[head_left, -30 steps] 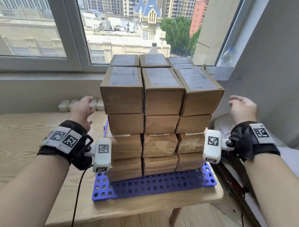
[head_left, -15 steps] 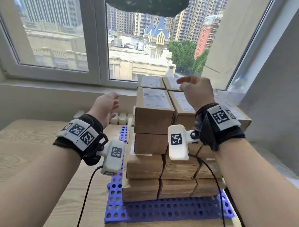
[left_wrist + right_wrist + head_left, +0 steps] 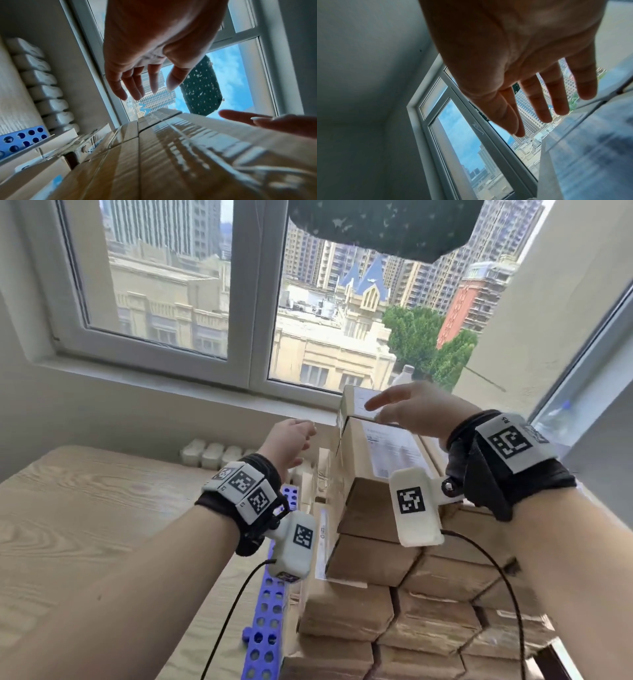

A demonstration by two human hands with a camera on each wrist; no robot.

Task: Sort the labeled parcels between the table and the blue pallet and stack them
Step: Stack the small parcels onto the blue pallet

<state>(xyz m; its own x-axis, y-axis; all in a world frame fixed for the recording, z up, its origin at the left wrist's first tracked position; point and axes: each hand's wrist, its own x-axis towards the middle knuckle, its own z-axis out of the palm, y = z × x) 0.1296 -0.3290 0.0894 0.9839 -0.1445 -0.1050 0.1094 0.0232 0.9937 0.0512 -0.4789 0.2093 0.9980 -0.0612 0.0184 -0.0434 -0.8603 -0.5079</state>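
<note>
Brown cardboard parcels [image 3: 394, 594] with white labels stand in a tall stack on the blue pallet [image 3: 263, 621]. My left hand [image 3: 294, 436] hovers open beside the stack's upper left side, holding nothing. The left wrist view shows its relaxed fingers [image 3: 137, 86] above the parcels' taped sides [image 3: 154, 155]. My right hand [image 3: 407, 409] is open over the top layer, its fingers stretched flat above a labelled top parcel [image 3: 387, 453]. In the right wrist view its straight fingers [image 3: 539, 105] hold nothing, and the parcel top [image 3: 590, 148] is a blur.
The pallet sits on a wooden table [image 3: 85, 508] under a window. Small white blocks [image 3: 212, 453] line the wall at the table's back edge. A plastic bottle [image 3: 404, 374] stands on the sill behind the stack. A grey wall is close on the right.
My right hand swung from the stack's right side up over the top layer. My left hand rose along the stack's left side. The view has come closer and turned upward.
</note>
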